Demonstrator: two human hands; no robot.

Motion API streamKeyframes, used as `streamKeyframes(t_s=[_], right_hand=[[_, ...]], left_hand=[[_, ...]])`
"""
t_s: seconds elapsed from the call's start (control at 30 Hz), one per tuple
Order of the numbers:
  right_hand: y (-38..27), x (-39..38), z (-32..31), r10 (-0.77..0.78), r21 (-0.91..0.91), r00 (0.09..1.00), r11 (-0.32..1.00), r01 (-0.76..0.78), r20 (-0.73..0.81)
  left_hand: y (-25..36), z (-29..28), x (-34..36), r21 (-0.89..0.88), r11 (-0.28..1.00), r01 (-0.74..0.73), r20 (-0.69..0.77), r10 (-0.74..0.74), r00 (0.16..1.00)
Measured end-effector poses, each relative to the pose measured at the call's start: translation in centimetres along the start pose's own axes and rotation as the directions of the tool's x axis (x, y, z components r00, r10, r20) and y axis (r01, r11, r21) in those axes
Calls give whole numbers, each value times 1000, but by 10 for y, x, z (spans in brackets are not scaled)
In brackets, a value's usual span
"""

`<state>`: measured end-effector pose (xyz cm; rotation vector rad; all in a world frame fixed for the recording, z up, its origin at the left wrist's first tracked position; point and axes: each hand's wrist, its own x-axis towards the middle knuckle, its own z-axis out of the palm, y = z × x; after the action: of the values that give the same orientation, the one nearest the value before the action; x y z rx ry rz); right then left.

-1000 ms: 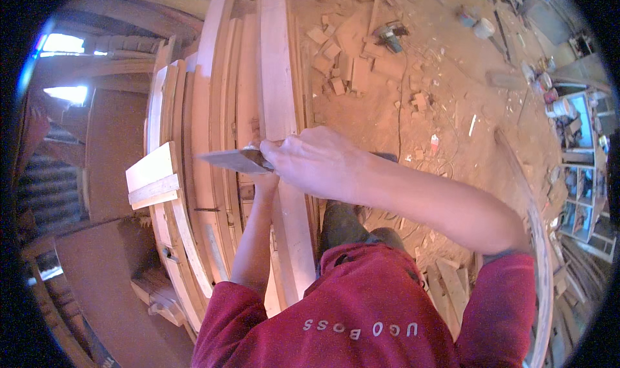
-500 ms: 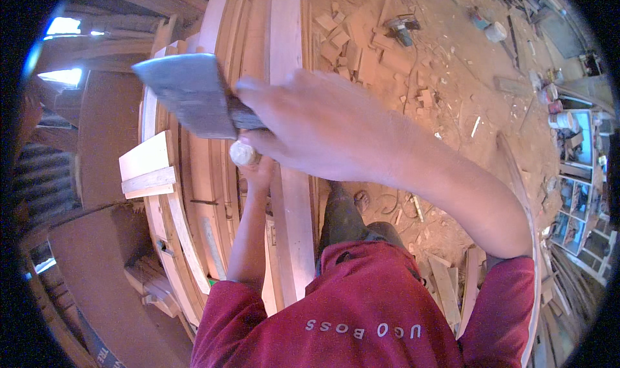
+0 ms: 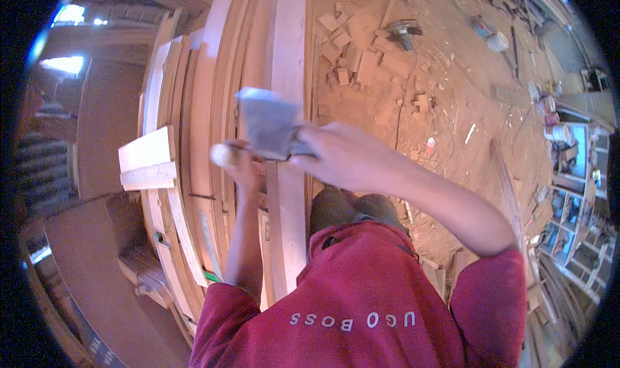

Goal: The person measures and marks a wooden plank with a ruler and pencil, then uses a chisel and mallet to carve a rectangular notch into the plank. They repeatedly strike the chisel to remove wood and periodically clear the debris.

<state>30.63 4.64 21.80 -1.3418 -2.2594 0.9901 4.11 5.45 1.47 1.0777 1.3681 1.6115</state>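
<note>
My right hand [image 3: 328,153] is closed on the dark shank of a wide, flat metal blade [image 3: 266,122], held tilted over a long pale plank [image 3: 290,213] in the middle of the view. My left hand [image 3: 242,169], blurred and a little lower to the left, is closed round a pale, round-ended piece [image 3: 223,155] that looks like a wooden stick or handle. Whether blade and piece touch, I cannot tell. My red sleeves show at the lower edge.
Long boards [image 3: 194,97] stand in a stack under and left of my hands, with short planks [image 3: 145,147] across them. On the dusty floor to the right lie offcuts [image 3: 352,61], a power tool [image 3: 403,33] and cords. A shelf unit [image 3: 568,187] with buckets [image 3: 557,133] lines the right side.
The blade has risen toward me and then moved rightward and away, now tilted differently. My left hand has shifted slightly left with the pale piece, now apparently apart from my right hand.
</note>
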Motion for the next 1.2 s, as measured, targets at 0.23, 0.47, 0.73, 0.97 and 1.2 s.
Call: streamKeyframes(t_s=[0.23,0.47,0.73,0.97,1.2], right_hand=[[76,-106,33,646,621,760,624,-475,-68],[112,-169,89,878,803,468,346,-485,-96],[125,-174,100,928,777,367,277,-565,-64],[128,-169,109,902,757,413,355,-548,-124],[125,-171,109,899,782,391,386,-490,-198]], left_hand=[[47,14,-21,323,938,-125,268,36,963],[54,164,-75,221,754,-619,912,66,406],[4,180,-89,267,782,-563,888,28,459],[-14,181,-75,329,749,-575,867,1,498],[-20,182,-73,293,747,-597,854,76,514]])
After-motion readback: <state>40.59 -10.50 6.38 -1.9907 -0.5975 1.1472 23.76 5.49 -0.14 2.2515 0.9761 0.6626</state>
